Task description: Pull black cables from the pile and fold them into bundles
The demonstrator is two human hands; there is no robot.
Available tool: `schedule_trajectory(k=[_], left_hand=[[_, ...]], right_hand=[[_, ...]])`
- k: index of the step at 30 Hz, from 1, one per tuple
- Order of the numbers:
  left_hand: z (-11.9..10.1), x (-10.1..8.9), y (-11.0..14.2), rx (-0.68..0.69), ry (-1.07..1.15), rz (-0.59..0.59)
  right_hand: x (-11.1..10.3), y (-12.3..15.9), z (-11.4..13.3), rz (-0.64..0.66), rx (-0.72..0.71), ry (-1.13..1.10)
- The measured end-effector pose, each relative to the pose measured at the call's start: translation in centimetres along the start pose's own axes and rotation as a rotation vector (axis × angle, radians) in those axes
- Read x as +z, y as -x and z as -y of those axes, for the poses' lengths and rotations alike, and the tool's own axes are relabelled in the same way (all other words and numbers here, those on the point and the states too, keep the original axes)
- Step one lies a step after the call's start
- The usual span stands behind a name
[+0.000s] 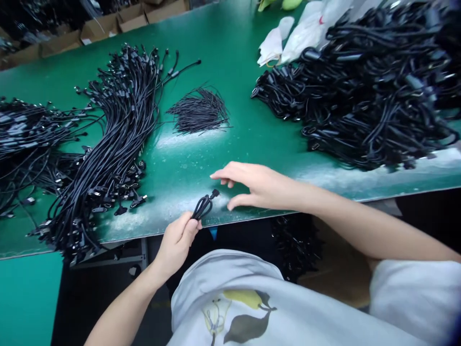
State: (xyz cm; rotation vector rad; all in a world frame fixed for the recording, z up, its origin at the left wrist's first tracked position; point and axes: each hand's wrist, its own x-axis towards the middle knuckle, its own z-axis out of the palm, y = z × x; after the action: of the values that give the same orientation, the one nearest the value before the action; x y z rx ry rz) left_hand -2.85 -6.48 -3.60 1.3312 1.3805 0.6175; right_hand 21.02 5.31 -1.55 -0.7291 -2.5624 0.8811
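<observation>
My left hand (182, 236) is closed around a short black cable (203, 206), folded into a loop, at the table's front edge. The cable's loop and a dark connector end stick out beyond my fingers. To the right of it, my right hand (252, 185) hovers with thumb and fingers apart and nothing between them. Farther back lies a small heap of thin black ties (200, 110). A long bundle of black cables (122, 115) with metal-tipped connectors spreads over the table on the left.
A large pile of looped black cables (374, 91) covers the table's right side. White plastic bags (302, 36) lie behind it. More loose cables (29, 129) rest at the far left. Cardboard boxes (99, 30) line the back edge of the green table (230, 38).
</observation>
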Motion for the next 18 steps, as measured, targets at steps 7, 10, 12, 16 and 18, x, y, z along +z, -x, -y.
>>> schedule_trajectory(k=[7,10,12,16,18], left_hand=[[-0.4,0.1,-0.7,-0.001,0.064,-0.012],[-0.4,0.1,-0.7,-0.010,0.072,-0.024],[-0.2,0.1,-0.7,-0.014,0.119,-0.028],[0.4,0.5,-1.6,-0.056,0.428,-0.049],[0.5,0.8,-2.3,-0.085,0.608,-0.094]], right_hand=[[0.9,1.1,-0.3,-0.090,0.132,-0.217],[0.9,0.8,-0.1,-0.075,0.122,-0.212],[0.3,0.6,-0.6,-0.052,0.140,-0.156],[-2.2,-1.4,-4.9,-0.142,0.337,0.109],[-3.6,-3.4,-8.1,-0.277,0.506,0.227]])
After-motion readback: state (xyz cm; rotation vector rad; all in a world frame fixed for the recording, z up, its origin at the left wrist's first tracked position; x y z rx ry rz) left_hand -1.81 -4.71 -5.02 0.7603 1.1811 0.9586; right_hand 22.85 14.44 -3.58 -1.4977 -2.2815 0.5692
